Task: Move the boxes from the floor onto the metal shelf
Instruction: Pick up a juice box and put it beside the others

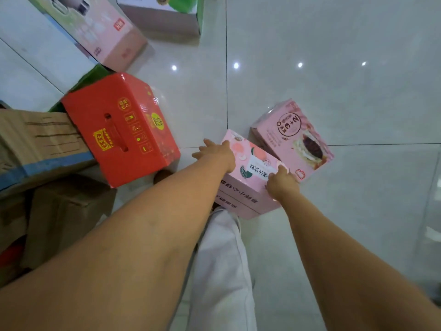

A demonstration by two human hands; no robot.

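Shop stockroom, likely: glossy tiled floor; red box, pink box in printed retail gift packaging; plain brown cartons stacked at left.

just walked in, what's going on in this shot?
A person is bent over a peach-print pink box on the tiled floor, one hand on each side. The left hand presses against its left edge, and the right hand grips its right edge. Whether it has left the floor is unclear. A second pink box and a red box sit nearby. No shelf in view.
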